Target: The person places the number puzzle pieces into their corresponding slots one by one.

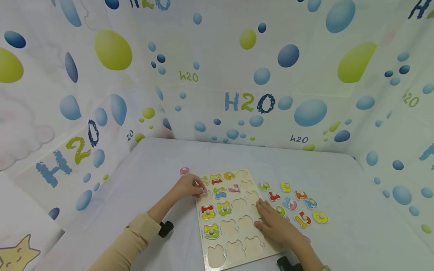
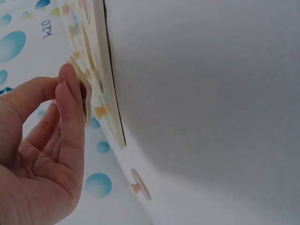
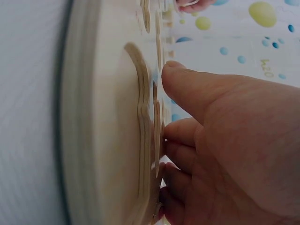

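Observation:
My left hand point(image 1: 189, 186) pinches a small pink wooden puzzle piece point(image 1: 204, 190) between thumb and fingertips, over the upper left of a wooden number board point(image 1: 239, 222). In the left wrist view this piece point(image 2: 87, 104) is tilted, close to the board; its figure is hidden. My right hand point(image 1: 275, 223) rests with extended fingers on the board's right side, as the right wrist view also shows. Several knobbed number pieces sit in the board, among them a red-yellow 18 point(image 1: 208, 212), a yellow-green 19 point(image 1: 211, 231) and a pink 7 point(image 1: 234, 188).
Loose number pieces lie right of the board, among them a yellow 0 point(image 1: 320, 217), a yellow 5 point(image 1: 286, 187) and a green 3 point(image 1: 264, 186). Beyond the board's upper left corner lies a pink piece point(image 1: 184, 171). A white cloth point(image 1: 162, 158) covers the table; patterned curtains stand behind.

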Demonstrator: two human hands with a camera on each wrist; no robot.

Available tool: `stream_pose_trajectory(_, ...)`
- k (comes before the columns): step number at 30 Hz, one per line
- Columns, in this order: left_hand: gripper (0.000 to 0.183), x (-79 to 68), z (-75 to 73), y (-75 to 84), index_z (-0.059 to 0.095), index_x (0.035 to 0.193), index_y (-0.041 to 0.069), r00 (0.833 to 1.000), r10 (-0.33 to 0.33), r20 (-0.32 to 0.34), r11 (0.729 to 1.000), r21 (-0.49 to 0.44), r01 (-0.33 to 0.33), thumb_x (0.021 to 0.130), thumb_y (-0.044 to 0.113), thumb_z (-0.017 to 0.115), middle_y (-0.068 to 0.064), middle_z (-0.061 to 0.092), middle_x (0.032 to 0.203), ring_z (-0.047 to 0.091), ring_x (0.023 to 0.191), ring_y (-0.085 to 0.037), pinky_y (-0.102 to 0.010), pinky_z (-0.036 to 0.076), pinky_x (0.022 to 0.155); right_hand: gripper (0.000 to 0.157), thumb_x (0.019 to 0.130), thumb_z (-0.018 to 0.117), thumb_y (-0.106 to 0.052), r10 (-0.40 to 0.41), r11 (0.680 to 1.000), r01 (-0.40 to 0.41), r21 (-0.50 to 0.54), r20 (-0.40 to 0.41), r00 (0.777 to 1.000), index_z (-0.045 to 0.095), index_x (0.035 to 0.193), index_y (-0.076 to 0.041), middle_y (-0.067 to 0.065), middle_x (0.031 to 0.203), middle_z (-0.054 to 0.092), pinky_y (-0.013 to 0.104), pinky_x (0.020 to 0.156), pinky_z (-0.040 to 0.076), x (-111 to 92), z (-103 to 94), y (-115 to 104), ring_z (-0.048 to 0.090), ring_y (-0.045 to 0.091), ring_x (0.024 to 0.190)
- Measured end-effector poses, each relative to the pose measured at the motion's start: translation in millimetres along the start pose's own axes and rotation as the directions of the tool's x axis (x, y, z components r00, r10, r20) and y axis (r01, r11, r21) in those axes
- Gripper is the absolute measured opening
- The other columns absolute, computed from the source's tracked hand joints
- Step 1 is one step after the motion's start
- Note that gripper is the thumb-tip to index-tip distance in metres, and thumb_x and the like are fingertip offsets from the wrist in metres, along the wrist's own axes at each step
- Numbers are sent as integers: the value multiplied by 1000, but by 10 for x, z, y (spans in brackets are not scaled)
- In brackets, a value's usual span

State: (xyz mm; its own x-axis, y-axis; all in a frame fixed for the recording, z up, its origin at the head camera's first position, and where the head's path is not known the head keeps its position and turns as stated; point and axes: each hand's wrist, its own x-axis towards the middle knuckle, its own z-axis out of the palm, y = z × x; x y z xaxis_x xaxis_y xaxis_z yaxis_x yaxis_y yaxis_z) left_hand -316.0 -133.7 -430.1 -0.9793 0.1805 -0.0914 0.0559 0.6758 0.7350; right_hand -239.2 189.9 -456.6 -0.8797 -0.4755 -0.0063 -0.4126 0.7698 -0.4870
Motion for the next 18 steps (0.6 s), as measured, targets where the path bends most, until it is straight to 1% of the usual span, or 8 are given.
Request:
stream_pose_trajectory(2,4,-9,47,15,68,80,7,999,10,35,1000,5,-10,82,8,71,-2,60,63,58,57,-14,-25,48,57,67,93,56,-38,5,1000,-5,-9,-1,1000,34,144,0,14,150,27,52,104,21,1,0,-4,18,32,137)
stream_pose_trajectory(4,4,-19,83,25,68,81,7,998,24,61,999,20,-25,82,9,71,-2,60,68,57,59,-14,-25,48,58,67,93,56,-38,11,1000,-11,-16,-2,1000,34,144,0,14,150,27,51,105,21,3,-1,-9,19,31,137)
stream_pose_trajectory(8,4,-38,126,42,68,82,8,996,43,85,998,45,-47,81,8,71,-2,56,75,55,62,-14,-25,48,59,67,93,57,-37,9,1000,-9,-24,-4,1000,34,143,0,14,149,27,51,105,21,7,-2,-16,19,31,137)
stream_pose_trajectory(12,3,-23,133,57,68,83,8,995,29,98,998,55,-34,81,9,71,-3,57,74,55,61,-14,-25,48,58,66,93,56,-37,9,1000,-9,-24,-2,1000,34,143,0,14,149,27,51,105,21,6,-4,-20,19,31,137)
stream_pose_trajectory(18,3,23,127,65,69,83,8,991,-2,135,999,49,-5,82,10,71,-3,57,76,55,62,-13,-24,47,60,66,93,57,-36,13,1000,-13,-16,-3,1000,35,143,1,15,149,28,51,105,20,-5,-12,-29,19,32,137)
